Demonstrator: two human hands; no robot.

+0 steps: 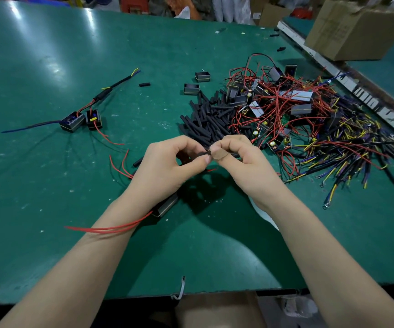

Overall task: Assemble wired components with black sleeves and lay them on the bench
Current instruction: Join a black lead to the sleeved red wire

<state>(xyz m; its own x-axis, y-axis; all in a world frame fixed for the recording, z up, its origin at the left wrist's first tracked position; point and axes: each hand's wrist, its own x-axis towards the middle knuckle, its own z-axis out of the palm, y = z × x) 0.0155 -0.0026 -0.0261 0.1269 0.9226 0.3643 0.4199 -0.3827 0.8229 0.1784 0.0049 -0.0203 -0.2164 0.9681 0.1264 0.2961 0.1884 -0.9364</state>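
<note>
Head view, fingers [206,159] pinching slim matte sleeve [232,154]

No legible text anywhere. The cardboard box [354,31], far beyond the fingers and to the right, has faint printed lines on its side, too blurred to read. The white strip [366,100] along the edge of the bench [49,67], past the fingers on the right, carries dark bar-like marks; can't tell if they're characters. The small black housings [201,76] beyond the fingers show no readable labels or numbers.
</note>
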